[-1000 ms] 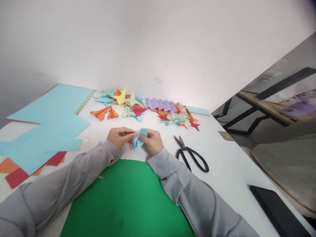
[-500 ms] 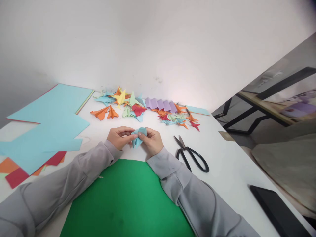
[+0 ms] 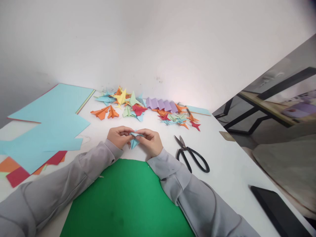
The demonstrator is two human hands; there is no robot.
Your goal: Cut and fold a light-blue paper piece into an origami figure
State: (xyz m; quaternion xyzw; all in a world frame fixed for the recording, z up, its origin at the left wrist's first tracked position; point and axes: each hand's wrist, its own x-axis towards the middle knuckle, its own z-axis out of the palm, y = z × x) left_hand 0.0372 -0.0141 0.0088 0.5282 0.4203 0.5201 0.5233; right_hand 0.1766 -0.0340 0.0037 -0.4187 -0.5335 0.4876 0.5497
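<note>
A small light-blue folded paper [image 3: 134, 143] is pinched between both hands above the white table, just beyond the green sheet [image 3: 128, 197]. My left hand [image 3: 120, 136] grips its left side with thumb and fingertips. From the right, my right hand [image 3: 151, 141] presses thumb and index finger along its upper edge. The piece narrows to a point at the bottom, and the fingers cover part of its top and sides. Behind the hands lie two orange folded paper pieces [image 3: 106, 113] and a pile of coloured folded paper shapes [image 3: 121, 98].
Black-handled scissors [image 3: 191, 153] lie with blades parted right of my right hand. Large blue paper sheets [image 3: 49, 131] and red and orange squares [image 3: 17, 177] spread at left. A purple pleated paper [image 3: 161, 104] rests by the wall. A black flat device [image 3: 278, 210] lies front right.
The upper part of the blue paper has been folded down, so it looks smaller and flatter on top. My right fingers have shifted left along its edge.
</note>
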